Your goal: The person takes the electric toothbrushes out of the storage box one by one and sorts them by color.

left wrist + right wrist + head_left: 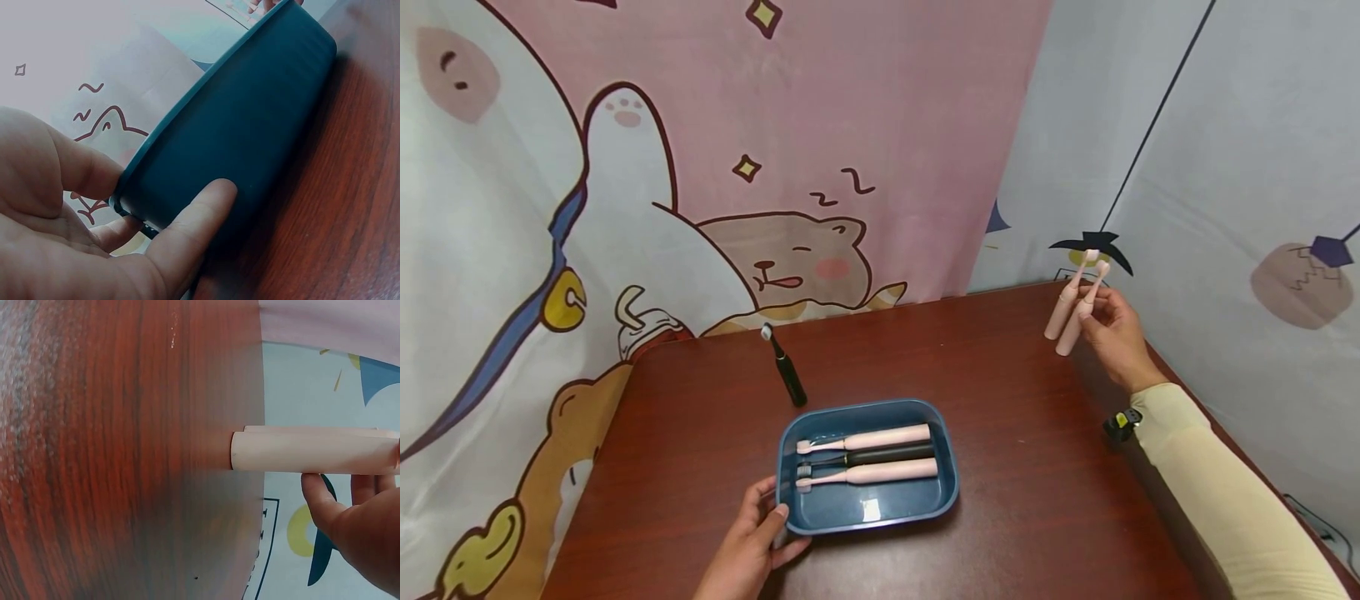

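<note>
My left hand (747, 542) grips the left end of a blue tray (953, 487); in the left wrist view one finger lies along the tray's outer wall (250, 125). Inside lie a pink electric toothbrush (895, 436), a black one (895, 454) and another pink one (887, 472), heads to the left. At the back right, two pink electric toothbrushes stand side by side, heads up. My right hand (1118, 333) pinches the nearer toothbrush (1069, 335) high on its handle; the other toothbrush (1057, 317) is close beside it, partly hidden in the right wrist view.
A black electric toothbrush (791, 379) stands on the brown table (1000, 400) behind the tray's left end. Cartoon-printed cloth (910, 150) borders the table's back and sides. A dark cable (1318, 523) lies beyond the right edge.
</note>
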Tool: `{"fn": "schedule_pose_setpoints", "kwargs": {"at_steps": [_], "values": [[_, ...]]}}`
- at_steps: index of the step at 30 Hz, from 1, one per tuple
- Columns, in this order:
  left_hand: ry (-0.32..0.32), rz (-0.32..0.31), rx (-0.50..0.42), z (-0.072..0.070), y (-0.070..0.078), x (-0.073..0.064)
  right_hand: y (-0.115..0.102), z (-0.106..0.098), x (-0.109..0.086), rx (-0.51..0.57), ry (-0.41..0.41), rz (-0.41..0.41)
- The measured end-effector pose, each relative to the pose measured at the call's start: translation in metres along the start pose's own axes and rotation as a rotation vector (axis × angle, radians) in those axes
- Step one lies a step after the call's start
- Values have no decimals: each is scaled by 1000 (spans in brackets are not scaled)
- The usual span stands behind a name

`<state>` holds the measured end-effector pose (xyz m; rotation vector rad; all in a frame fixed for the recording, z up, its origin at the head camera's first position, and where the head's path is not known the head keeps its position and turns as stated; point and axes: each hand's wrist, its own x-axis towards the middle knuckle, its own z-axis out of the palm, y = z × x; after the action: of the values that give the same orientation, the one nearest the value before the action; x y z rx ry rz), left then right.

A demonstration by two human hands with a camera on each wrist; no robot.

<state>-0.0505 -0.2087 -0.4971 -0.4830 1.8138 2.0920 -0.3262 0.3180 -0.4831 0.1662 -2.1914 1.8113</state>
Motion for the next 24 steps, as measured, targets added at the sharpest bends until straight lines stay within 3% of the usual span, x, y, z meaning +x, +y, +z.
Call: {"fn": "schedule_pose_setpoints", "kwargs": {"at_steps": [8,17,24], "values": [[-1,-11,8,0,1,0,1,-2,-1,32,7,-5],[6,-10,0,0,0,1,4,-4,-1,-115,31,-9],[13,-9,-8,0,-1,1,6,-4,-2,-152,48,-8]]}}
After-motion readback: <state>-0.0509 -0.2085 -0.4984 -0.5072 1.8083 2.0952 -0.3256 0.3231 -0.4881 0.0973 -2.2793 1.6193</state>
